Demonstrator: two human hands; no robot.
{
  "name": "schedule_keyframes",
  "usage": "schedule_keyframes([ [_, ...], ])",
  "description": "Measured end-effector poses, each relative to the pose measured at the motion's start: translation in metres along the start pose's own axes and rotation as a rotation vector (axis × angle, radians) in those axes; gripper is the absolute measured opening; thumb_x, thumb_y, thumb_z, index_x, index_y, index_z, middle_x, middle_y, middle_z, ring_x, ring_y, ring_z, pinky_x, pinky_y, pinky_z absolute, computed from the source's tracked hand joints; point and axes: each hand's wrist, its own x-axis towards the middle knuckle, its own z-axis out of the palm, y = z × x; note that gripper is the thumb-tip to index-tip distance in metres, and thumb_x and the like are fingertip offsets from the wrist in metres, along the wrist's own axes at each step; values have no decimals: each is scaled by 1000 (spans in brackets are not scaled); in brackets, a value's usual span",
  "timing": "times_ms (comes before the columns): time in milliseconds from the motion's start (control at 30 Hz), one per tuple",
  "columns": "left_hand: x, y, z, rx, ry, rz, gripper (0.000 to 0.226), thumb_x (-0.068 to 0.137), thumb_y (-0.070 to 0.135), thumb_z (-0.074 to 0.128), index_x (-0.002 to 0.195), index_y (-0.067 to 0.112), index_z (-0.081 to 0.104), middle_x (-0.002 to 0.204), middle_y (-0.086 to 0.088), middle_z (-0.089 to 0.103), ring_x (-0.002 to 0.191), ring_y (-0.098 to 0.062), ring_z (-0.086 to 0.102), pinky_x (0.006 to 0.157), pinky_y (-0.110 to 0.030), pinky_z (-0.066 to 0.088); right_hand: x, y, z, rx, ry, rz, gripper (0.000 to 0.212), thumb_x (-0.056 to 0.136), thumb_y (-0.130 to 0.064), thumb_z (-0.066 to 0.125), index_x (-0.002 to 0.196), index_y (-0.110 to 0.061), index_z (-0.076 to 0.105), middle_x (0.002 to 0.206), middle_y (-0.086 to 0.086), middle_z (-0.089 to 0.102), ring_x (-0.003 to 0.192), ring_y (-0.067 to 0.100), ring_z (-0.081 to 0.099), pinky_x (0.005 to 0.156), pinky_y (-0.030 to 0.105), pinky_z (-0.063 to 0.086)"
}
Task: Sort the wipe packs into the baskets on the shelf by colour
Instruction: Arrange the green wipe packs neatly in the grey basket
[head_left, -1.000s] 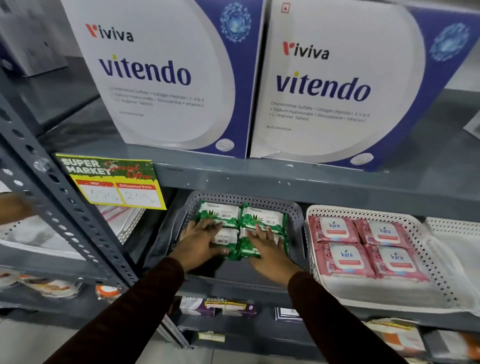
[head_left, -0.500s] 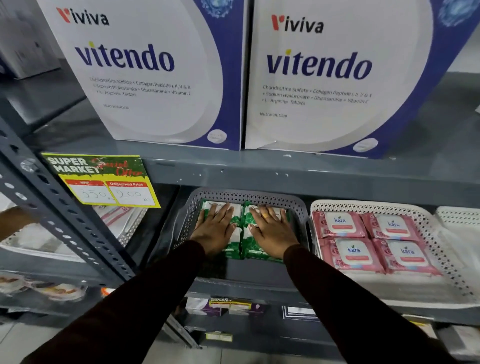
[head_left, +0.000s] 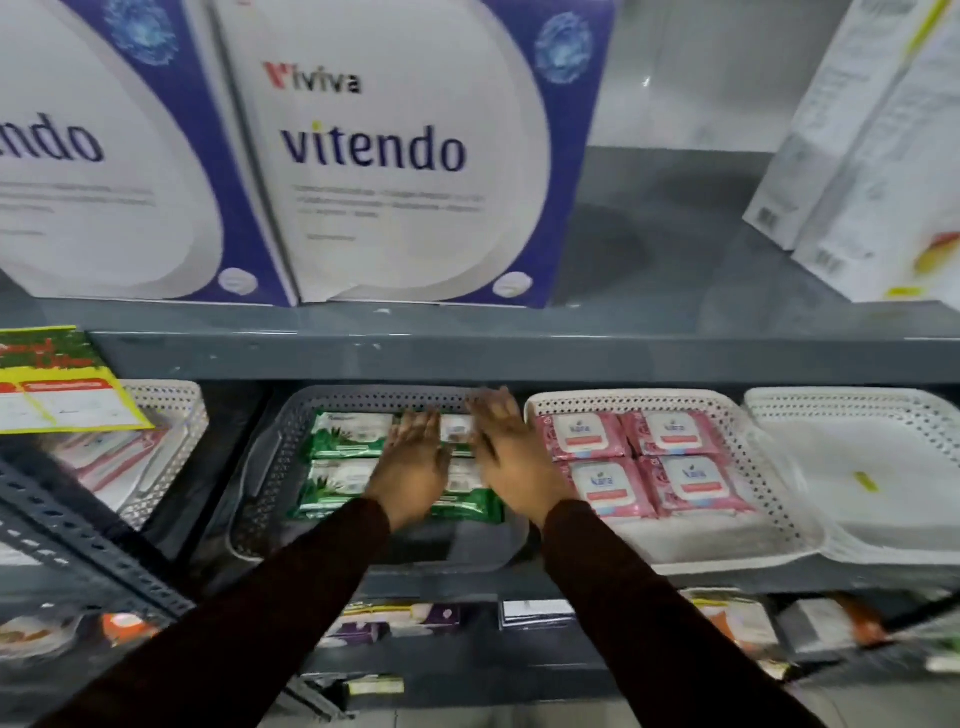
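Observation:
Several green wipe packs (head_left: 345, 457) lie flat in a grey perforated basket (head_left: 270, 499) on the middle shelf. My left hand (head_left: 413, 465) rests flat on the right-hand green packs, fingers spread. My right hand (head_left: 511, 457) hovers open over the basket's right rim, fingers apart, holding nothing. To the right, several pink wipe packs (head_left: 644, 462) fill the back of a white perforated basket (head_left: 727, 540).
A second white basket (head_left: 852, 467) at far right holds only a small yellow scrap. Another white basket (head_left: 156, 457) sits left, behind a yellow price tag (head_left: 52, 384). Large Vitendo boxes (head_left: 395, 156) stand on the shelf above. A slotted grey upright (head_left: 78, 530) crosses lower left.
The view has swung right and come closer. My right hand has lifted off the green packs toward the basket's right edge; my left hand has slid onto the right-hand packs.

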Motion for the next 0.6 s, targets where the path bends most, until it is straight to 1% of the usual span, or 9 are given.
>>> schedule_keyframes([
  [67, 2, 52, 14, -42, 70, 132, 52, 99, 20, 40, 147, 2, 31, 155, -21, 32, 145, -34, 23, 119, -41, 19, -24, 39, -28, 23, 95, 58, 48, 103, -33, 35, 149, -22, 44, 163, 4, 32, 154, 24, 17, 123, 46, 4],
  [100, 4, 76, 21, -62, 87, 184, 52, 98, 19, 41, 147, 2, 32, 154, -20, 33, 144, -33, 24, 119, -42, 19, -35, 62, -40, 0, 108, 97, 46, 104, -30, 36, 148, -22, 45, 163, 5, 32, 154, 24, 17, 123, 46, 4],
  [200, 13, 135, 48, -74, 91, 250, 54, 100, 22, 39, 150, 5, 27, 159, -14, 25, 148, -29, 15, 122, -41, 9, -63, 130, -72, -133, 62, 244, 48, 105, -30, 35, 151, -21, 39, 164, 7, 28, 155, 27, 15, 124, 51, 5],
  [267, 21, 161, 68, -10, 54, 216, 56, 102, 27, 35, 152, 6, 21, 162, -11, 17, 150, -28, 7, 122, -39, -4, -80, 169, -88, -203, 4, 334, 50, 105, -31, 34, 154, -22, 34, 166, 6, 23, 156, 27, 10, 126, 53, 4],
  [333, 26, 178, 86, 81, 5, 149, 59, 102, 31, 31, 153, 6, 13, 163, -10, 7, 150, -28, -2, 116, -39, -17, -95, 199, -100, -212, -37, 388, 51, 105, -31, 35, 155, -23, 31, 167, 5, 18, 156, 25, 5, 126, 51, 2],
  [367, 29, 182, 92, 118, -14, 118, 61, 102, 33, 30, 153, 6, 10, 164, -9, 3, 149, -29, -6, 113, -39, -21, -100, 210, -104, -224, -61, 396, 52, 105, -32, 36, 156, -24, 30, 168, 5, 15, 156, 25, 3, 126, 49, 2],
  [433, 36, 186, 100, 123, -38, 59, 62, 102, 37, 24, 153, 8, 5, 164, -8, -3, 149, -29, -11, 112, -39, -22, -102, 224, -109, -241, -124, 397, 53, 106, -35, 33, 157, -27, 24, 169, 4, 9, 156, 22, 0, 126, 47, 1],
  [533, 48, 188, 104, 72, -88, -7, 61, 103, 39, 17, 154, 11, -1, 164, -6, -9, 148, -27, -13, 118, -42, -13, -94, 235, -115, -186, -200, 407, 56, 106, -39, 29, 159, -30, 15, 170, 1, 2, 156, 20, -5, 126, 44, -3],
  [600, 52, 189, 106, 41, -118, -30, 60, 103, 41, 16, 154, 14, -4, 163, -3, -11, 148, -26, -16, 120, -44, -9, -88, 236, -114, -134, -243, 407, 58, 106, -40, 26, 160, -27, 9, 170, 3, -2, 156, 23, -10, 126, 45, -3],
])
